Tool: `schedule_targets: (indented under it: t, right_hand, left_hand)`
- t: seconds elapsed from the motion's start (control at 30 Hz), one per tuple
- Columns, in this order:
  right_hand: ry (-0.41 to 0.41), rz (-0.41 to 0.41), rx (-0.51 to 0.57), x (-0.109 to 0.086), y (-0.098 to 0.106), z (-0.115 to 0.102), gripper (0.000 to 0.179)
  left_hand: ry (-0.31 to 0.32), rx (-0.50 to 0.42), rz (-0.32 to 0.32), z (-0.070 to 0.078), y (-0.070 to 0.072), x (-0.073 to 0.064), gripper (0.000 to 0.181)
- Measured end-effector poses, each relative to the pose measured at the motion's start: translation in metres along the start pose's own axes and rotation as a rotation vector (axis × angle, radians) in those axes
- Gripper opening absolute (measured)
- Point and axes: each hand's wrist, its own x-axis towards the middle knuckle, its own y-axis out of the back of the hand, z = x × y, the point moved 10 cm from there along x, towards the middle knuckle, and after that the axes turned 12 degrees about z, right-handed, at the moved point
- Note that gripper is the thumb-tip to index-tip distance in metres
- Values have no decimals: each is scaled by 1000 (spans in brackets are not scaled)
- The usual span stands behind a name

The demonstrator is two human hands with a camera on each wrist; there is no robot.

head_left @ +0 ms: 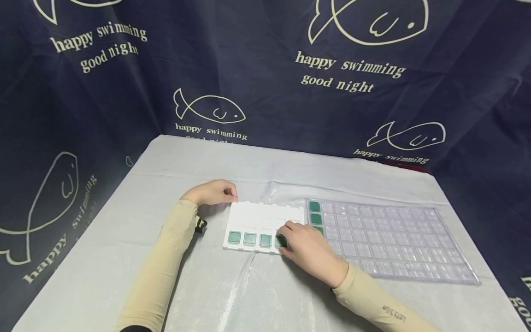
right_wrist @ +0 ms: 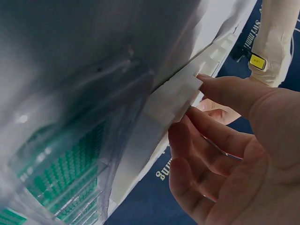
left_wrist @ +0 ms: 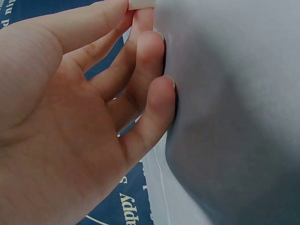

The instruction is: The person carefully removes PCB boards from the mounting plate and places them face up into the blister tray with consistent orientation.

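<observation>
A white rectangular tray [head_left: 265, 214] lies on the table, with a row of green gridded squares [head_left: 250, 238] along its near side. My left hand [head_left: 213, 192] pinches the tray's far left corner between thumb and index finger; the white corner [left_wrist: 140, 4] shows at the top of the left wrist view. At the near right end of the row, my right hand [head_left: 309, 246] holds a green square [head_left: 281, 240] by its edges, thumb and fingertips right at its slot. The fingers partly cover that square. In the right wrist view, the thumb and fingers [right_wrist: 218, 89] meet at the white tray's edge.
A clear plastic compartment tray [head_left: 386, 237] lies to the right, close beside the white one. Green squares [head_left: 315, 218] sit in its left column, partly behind my right hand. A grey-white cloth [head_left: 199, 286] covers the table, and a dark blue printed curtain [head_left: 269, 69] hangs around it.
</observation>
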Motion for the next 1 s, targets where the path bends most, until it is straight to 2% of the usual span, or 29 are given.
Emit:
schedule_targets:
  t: [1.0]
  right_hand:
    - [-23,34,43,-2,5,1,33]
  left_hand:
    - [5,-18,4,2,2,-1,9]
